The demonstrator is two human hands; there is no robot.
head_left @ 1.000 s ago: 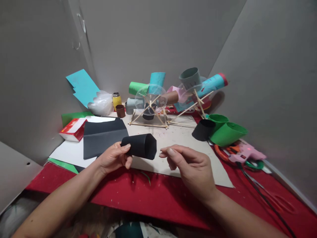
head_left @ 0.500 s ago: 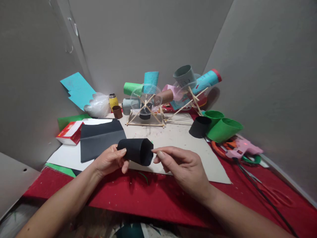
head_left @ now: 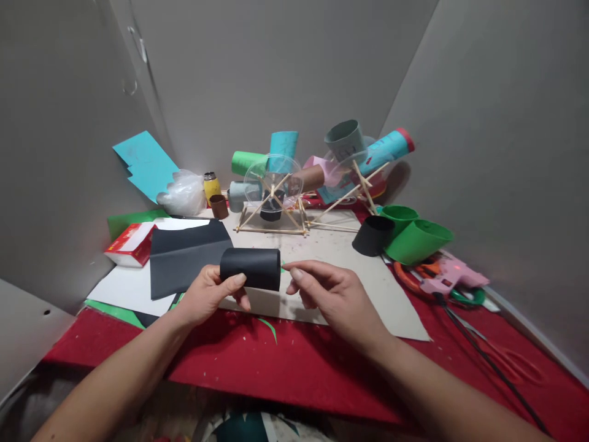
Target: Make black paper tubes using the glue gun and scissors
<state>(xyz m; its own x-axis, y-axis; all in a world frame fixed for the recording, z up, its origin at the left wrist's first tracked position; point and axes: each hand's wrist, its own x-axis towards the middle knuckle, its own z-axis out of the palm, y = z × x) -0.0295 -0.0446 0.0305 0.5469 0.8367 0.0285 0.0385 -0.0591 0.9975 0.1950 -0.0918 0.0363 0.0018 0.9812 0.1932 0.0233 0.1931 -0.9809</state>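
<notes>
A black paper tube (head_left: 252, 265) lies level in my left hand (head_left: 216, 291), which is closed around its left end with the thumb in front. The tube's right rim faces my right hand (head_left: 340, 301). My right index finger reaches to that rim, very near or touching it, with the thumb just below and the other fingers loosely curled; I see nothing in this hand. Beneath both hands are a pale board (head_left: 322, 258) and red cloth (head_left: 239, 362). Folded black sheets (head_left: 191, 261) lie left of the tube.
Behind stands a stick-frame wheel (head_left: 273, 193) carrying coloured paper tubes. To the right are a black cup (head_left: 372, 236), green cups (head_left: 419, 240), a pink glue gun (head_left: 453, 276) with a cable, and scissors (head_left: 510, 359). A red-and-white box (head_left: 131, 244) sits left.
The black tube has turned in my left hand, so its open right end no longer faces me and its side shows. Both hands have risen slightly.
</notes>
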